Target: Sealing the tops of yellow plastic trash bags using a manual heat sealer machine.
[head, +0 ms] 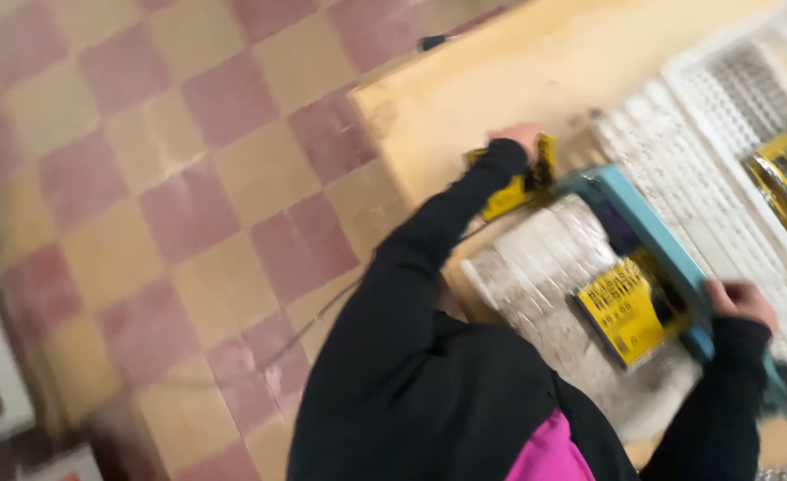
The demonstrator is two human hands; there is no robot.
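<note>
Frame's blurred. Your left hand [520, 136] is closed on a yellow tool [522, 183] at upper centre, on the bench [464, 89]. Your right hand [739, 301] at right grips the end of a blue bar [652, 233] lying across the white pack [554, 267]. Looks like the positioning step; next calls for a steady hold. The bar's long axis runs upper left to lower right.
</note>
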